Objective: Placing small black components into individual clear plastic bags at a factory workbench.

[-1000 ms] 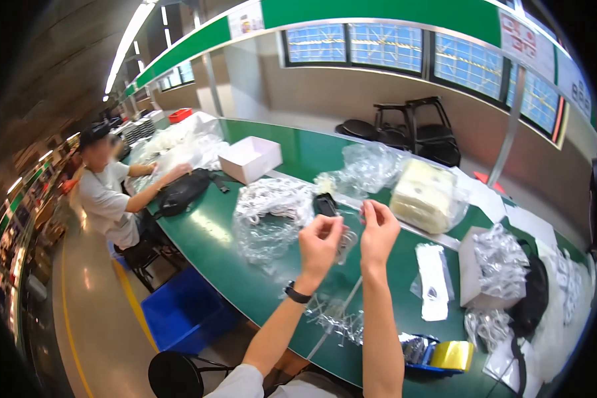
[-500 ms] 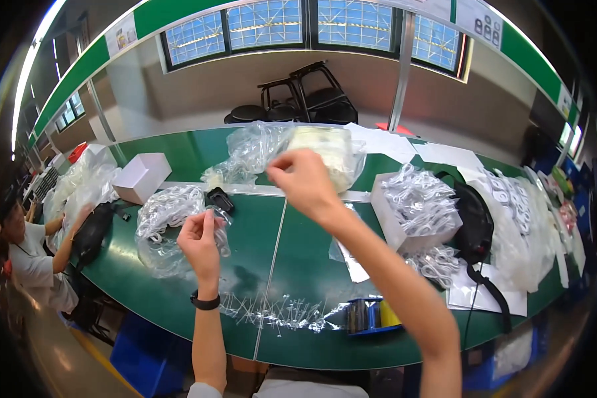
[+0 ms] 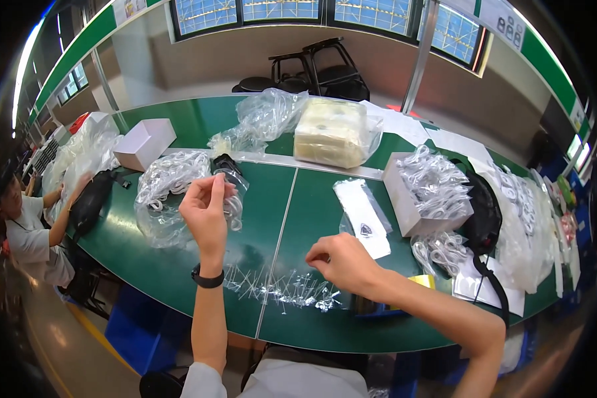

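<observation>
My left hand (image 3: 205,212) is raised above the table, thumb and fingertips pinched together. Whatever it may hold is too small to make out. Just behind it lies a clear bag of white cables (image 3: 172,176) with a small black item (image 3: 226,163) beside it. My right hand (image 3: 346,263) is closed too, fingers bent in over the near part of the table. Nothing in its grip can be made out. Between and below my hands stretches a loose row of thin, shiny clear strips (image 3: 282,288). Behind my right hand lies a white card in clear film (image 3: 363,215).
A yellowish wrapped block (image 3: 331,136) and crumpled clear bags (image 3: 265,119) stand at the back. At right are a white box of bundled cables (image 3: 411,212) and a black pouch (image 3: 482,215). A blue tray (image 3: 378,310) sits near my right forearm. Another person (image 3: 33,232) works at left.
My right hand has come down from beside the wrapped block toward the near part of the table. My left hand stays raised and pinched. The whole view has shifted a little.
</observation>
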Demonstrator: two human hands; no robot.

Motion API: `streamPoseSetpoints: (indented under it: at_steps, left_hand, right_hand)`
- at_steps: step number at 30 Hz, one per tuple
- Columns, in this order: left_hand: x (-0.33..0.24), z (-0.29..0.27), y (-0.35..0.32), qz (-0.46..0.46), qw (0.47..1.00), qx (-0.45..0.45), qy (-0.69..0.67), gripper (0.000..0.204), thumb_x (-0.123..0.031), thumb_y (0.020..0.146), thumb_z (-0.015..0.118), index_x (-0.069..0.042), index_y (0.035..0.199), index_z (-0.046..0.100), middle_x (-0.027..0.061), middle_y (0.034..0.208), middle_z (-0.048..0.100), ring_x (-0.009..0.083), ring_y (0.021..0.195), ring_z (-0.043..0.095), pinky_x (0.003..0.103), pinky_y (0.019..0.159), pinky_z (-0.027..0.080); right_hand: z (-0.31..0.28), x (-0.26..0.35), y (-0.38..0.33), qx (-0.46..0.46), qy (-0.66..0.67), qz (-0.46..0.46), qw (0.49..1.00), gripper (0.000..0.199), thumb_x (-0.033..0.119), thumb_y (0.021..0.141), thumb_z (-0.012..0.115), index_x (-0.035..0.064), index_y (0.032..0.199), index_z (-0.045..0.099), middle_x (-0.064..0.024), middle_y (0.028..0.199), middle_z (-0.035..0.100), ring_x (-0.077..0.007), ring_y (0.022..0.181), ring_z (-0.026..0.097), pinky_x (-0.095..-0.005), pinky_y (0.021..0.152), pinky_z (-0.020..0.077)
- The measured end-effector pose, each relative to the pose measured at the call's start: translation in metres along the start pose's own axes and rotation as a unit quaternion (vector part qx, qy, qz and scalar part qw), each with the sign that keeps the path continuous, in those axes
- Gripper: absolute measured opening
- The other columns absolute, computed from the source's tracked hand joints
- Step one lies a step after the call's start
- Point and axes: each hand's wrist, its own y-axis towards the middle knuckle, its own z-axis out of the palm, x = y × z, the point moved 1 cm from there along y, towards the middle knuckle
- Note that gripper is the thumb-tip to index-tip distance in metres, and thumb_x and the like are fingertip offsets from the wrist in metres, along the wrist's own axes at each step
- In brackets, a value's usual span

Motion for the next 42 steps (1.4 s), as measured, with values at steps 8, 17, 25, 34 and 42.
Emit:
streamPoseSetpoints:
  at_steps: [8, 17, 25, 34, 42]
  left_hand:
    - [-0.007, -0.001, -0.002, -0.004, 1.000, 0.010, -0.009, 0.010, -0.006, 0.096, 0.065, 0.004, 0.093, 0.065, 0.0083, 0.080, 0.070, 0.0104, 0.070, 0.065, 0.023, 0.068, 0.051]
    - [-0.008, 0.001, -0.004, 0.005, 1.000, 0.027, -0.014, 0.011, -0.006, 0.097, 0.063, 0.004, 0.094, 0.066, 0.0076, 0.080, 0.069, 0.0113, 0.069, 0.066, 0.025, 0.069, 0.055]
    - [-0.014, 0.005, -0.005, -0.011, 0.999, 0.030, -0.021, 0.010, -0.007, 0.096, 0.065, 0.002, 0.092, 0.066, 0.0056, 0.078, 0.070, 0.0085, 0.070, 0.066, 0.021, 0.066, 0.050]
    - [-0.012, 0.001, -0.003, -0.017, 1.000, 0.022, -0.009, 0.011, -0.007, 0.096, 0.064, 0.003, 0.092, 0.066, 0.0053, 0.079, 0.069, 0.0096, 0.069, 0.065, 0.022, 0.067, 0.051]
    - [-0.012, 0.001, -0.007, -0.019, 0.999, 0.036, -0.004, 0.011, -0.006, 0.097, 0.064, 0.003, 0.091, 0.066, 0.0054, 0.078, 0.069, 0.0094, 0.071, 0.066, 0.022, 0.067, 0.051]
  right_hand:
    - [0.001, 0.005, -0.031, 0.010, 0.075, 0.054, 0.996, 0.012, 0.005, 0.082, 0.066, 0.0011, 0.091, 0.073, -0.0184, 0.082, 0.072, -0.0354, 0.076, 0.070, -0.0402, 0.072, 0.0554]
    - [0.031, 0.004, -0.058, 0.062, -0.019, -0.088, 0.994, 0.008, 0.005, 0.084, 0.062, 0.0030, 0.092, 0.061, -0.0146, 0.089, 0.067, -0.0365, 0.078, 0.067, -0.0453, 0.070, 0.0544]
    - [0.047, 0.007, -0.074, 0.142, -0.159, -0.183, 0.960, 0.017, 0.001, 0.076, 0.059, -0.0006, 0.092, 0.056, -0.0139, 0.088, 0.058, -0.0326, 0.078, 0.066, -0.0409, 0.066, 0.0550]
    - [0.050, 0.025, -0.083, 0.179, -0.341, -0.290, 0.876, 0.023, 0.012, 0.078, 0.061, -0.0053, 0.093, 0.062, -0.0157, 0.098, 0.059, -0.0268, 0.090, 0.064, -0.0340, 0.084, 0.0542]
    - [0.042, 0.028, -0.098, 0.127, -0.369, -0.340, 0.856, 0.034, 0.016, 0.082, 0.059, -0.0104, 0.102, 0.066, -0.0234, 0.114, 0.064, -0.0331, 0.110, 0.062, -0.0385, 0.098, 0.0490]
